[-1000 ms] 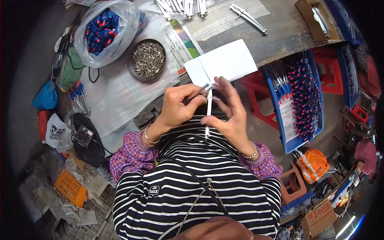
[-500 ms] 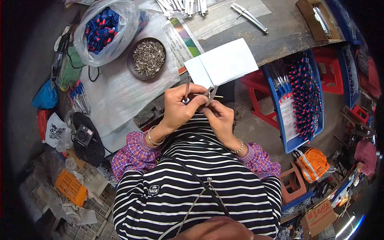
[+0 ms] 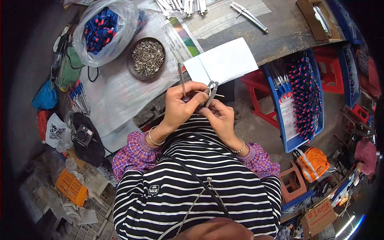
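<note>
My left hand (image 3: 181, 107) is closed, with a slim metal rod (image 3: 182, 80) standing up between its fingers. Its thumb and fingertips meet a grey two-legged metal piece (image 3: 213, 93) that resembles the legs of a drawing compass. My right hand (image 3: 221, 120) is closed around the lower part of that piece. A thin pale stick (image 3: 219, 95) pokes out to the right beside it; which hand holds it I cannot tell. Just beyond the hands lies a folded white sheet (image 3: 228, 60). A round dark bowl (image 3: 130, 66) full of small metal fittings stands to the left.
A clear plastic bag (image 3: 80, 44) of blue-and-red parts sits at the back left. White compass-like pieces (image 3: 249, 17) lie on the far tabletop. At right, a blue tray (image 3: 285, 136) of blue-and-red-topped pieces rests near a red stool (image 3: 256, 94). A small camera (image 3: 85, 135) lies at left.
The rod in my left hand has tipped leftward and shows more of its length. The metal piece has turned a little, and its two upper ends show more plainly. Both hands stay close together.
</note>
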### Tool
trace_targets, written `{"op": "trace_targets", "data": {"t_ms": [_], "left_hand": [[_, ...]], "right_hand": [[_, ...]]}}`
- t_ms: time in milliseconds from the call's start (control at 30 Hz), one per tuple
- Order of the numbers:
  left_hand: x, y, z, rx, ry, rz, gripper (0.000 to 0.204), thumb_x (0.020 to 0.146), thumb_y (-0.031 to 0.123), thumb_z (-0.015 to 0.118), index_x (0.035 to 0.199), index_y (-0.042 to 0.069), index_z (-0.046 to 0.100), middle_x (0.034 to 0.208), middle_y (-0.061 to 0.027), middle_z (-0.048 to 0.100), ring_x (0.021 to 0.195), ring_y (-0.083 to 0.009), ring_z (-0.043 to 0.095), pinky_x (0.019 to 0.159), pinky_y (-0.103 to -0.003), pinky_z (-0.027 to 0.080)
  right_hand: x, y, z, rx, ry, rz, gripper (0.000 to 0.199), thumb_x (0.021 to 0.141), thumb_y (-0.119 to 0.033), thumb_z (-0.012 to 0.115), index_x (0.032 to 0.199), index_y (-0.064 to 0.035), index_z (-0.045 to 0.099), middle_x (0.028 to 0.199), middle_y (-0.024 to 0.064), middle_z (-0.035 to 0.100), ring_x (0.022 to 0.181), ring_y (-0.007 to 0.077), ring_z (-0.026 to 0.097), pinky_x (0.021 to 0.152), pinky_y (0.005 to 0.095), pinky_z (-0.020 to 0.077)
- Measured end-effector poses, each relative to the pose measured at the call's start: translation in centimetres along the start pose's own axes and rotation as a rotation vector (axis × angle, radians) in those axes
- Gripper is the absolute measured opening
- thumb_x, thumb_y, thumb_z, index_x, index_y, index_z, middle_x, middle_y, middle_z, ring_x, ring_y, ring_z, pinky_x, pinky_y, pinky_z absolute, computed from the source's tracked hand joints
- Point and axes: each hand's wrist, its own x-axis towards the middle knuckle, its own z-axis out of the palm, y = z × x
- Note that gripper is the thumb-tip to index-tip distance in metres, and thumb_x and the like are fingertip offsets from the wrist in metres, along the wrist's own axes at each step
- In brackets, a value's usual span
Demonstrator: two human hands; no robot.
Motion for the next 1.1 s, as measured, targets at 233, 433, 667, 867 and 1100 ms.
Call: {"op": "trace_targets", "data": {"t_ms": [233,433,667,867,1100], "left_hand": [[0.7,-0.2,-0.6,0.069,-0.115,-0.058,0.015,0.080,0.007,0.064,0.091,-0.003,0.062,0.064,0.0001,0.059,0.053,-0.0029,0.050,0.045,-0.017,0.036],[0.7,0.3,-0.8,0.053,-0.164,-0.084,0.016,0.078,0.002,0.064,0.092,-0.003,0.061,0.075,-0.0023,0.062,0.062,-0.0035,0.054,0.053,-0.016,0.042],[0.6,-0.1,-1.2,0.052,-0.148,-0.117,0.022,0.075,-0.002,0.065,0.097,-0.004,0.061,0.082,-0.0055,0.064,0.067,-0.0063,0.058,0.059,-0.019,0.047],[0.1,0.4,-0.5,0.056,-0.060,0.005,0.022,0.074,-0.002,0.065,0.096,-0.003,0.062,0.077,-0.0049,0.064,0.066,-0.0060,0.058,0.058,-0.018,0.046],[0.1,0.0,-0.5,0.052,-0.054,0.007,0.021,0.074,-0.002,0.065,0.095,-0.002,0.062,0.075,-0.0033,0.064,0.062,-0.0044,0.056,0.054,-0.017,0.044]], "right_hand": [[-0.4,-0.8,0.1,0.035,-0.013,0.082,0.015,0.082,0.001,0.059,0.095,0.0069,0.061,0.081,0.0062,0.065,0.073,0.0071,0.060,0.064,0.0175,0.0469],[-0.4,-0.3,0.0,0.083,-0.007,0.107,0.018,0.082,0.000,0.060,0.099,0.0056,0.061,0.082,0.0052,0.065,0.072,0.0065,0.059,0.064,0.0168,0.0470],[-0.4,0.3,-0.6,0.050,0.053,0.226,0.025,0.082,0.001,0.060,0.106,0.0057,0.061,0.083,0.0079,0.067,0.074,0.0085,0.060,0.066,0.0192,0.0472],[-0.4,0.3,0.2,-0.133,0.032,0.029,0.020,0.080,0.001,0.060,0.099,0.0057,0.063,0.079,0.0068,0.066,0.071,0.0075,0.059,0.064,0.0190,0.0464],[-0.5,-0.1,0.5,0.005,0.076,0.096,0.015,0.082,-0.002,0.061,0.095,0.0045,0.064,0.078,0.0047,0.066,0.069,0.0057,0.058,0.062,0.0176,0.0452]]}}
